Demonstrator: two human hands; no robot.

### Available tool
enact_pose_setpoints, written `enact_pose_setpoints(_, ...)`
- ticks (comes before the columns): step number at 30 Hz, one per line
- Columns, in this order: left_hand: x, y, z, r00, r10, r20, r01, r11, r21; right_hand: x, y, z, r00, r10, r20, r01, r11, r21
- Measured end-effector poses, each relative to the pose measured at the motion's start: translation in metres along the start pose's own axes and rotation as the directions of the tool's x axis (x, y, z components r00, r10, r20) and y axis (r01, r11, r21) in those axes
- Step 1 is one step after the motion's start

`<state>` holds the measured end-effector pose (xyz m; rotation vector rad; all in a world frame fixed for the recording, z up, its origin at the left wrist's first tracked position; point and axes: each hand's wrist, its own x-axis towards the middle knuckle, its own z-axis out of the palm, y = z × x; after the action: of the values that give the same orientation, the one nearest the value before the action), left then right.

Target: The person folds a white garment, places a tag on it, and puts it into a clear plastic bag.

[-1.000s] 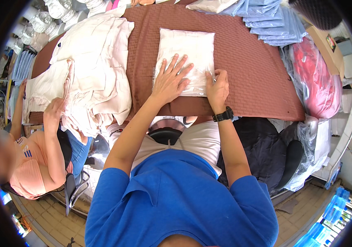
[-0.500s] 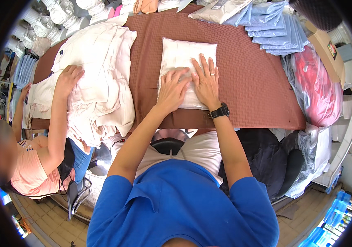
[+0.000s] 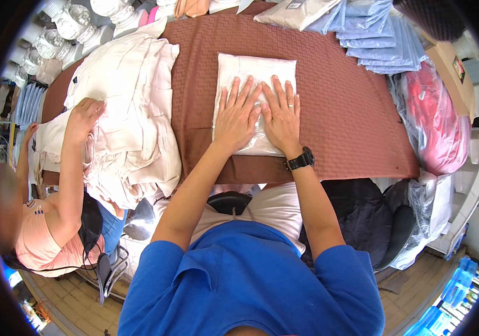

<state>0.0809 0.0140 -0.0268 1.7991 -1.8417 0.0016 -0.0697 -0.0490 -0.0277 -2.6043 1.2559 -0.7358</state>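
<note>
A folded white garment in a clear plastic bag (image 3: pixel 256 66) lies flat on the brown-covered table (image 3: pixel 346 112) in front of me. On the left half of the bag rests my left hand (image 3: pixel 237 116), flat, with its fingers stretched toward the far end. My right hand (image 3: pixel 282 117) lies flat beside it on the right half, fingers spread, a ring on one finger and a black watch at the wrist. Both hands are open, their thumbs close together. Shiny wrinkled plastic shows between and below the palms.
At left, a co-worker's hand (image 3: pixel 85 115) touches a heap of cream-white garments (image 3: pixel 133 106). Bagged light-blue garments (image 3: pixel 382 42) are stacked at the far right, near a cardboard box (image 3: pixel 449 75) and a clear bag of red-pink items (image 3: pixel 438 120). White mannequin heads (image 3: pixel 74 22) line the far left edge.
My left hand has flattened, its formerly bent fingers now stretched out farther up the bag. My right hand stays nearly in place. The co-worker's hand has shifted slightly nearer and left.
</note>
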Motion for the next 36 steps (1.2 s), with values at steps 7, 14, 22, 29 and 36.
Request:
enact_pose_setpoints(7,0.0012,-0.0018,0.0035,1.000,-0.015,0.018,0.015,1.000,-0.027,0.0020,0.0028,0.0004,1.000,0.004,-0.026,-0.003,0.999,0.039)
enact_pose_setpoints(14,0.0010,-0.0045,0.0063,0.999,-0.024,0.035,0.024,1.000,-0.017,0.0053,-0.0008,-0.0056,1.000,0.018,0.008,-0.019,0.998,0.059)
enact_pose_setpoints(22,0.0012,-0.0025,0.0057,0.999,-0.018,0.030,0.018,0.999,0.029,0.0052,-0.0009,-0.0050,1.000,0.016,0.014,-0.016,1.000,0.002)
enact_pose_setpoints(29,0.0009,-0.0015,0.0065,0.999,-0.022,0.031,0.020,0.998,0.066,0.0056,-0.0011,-0.0031,0.999,0.022,0.047,-0.019,0.998,-0.060)
enact_pose_setpoints(36,0.0001,0.0009,0.0055,1.000,-0.020,0.024,0.018,0.997,0.075,0.0026,-0.0025,-0.0016,0.999,0.017,0.028,-0.015,0.998,-0.061)
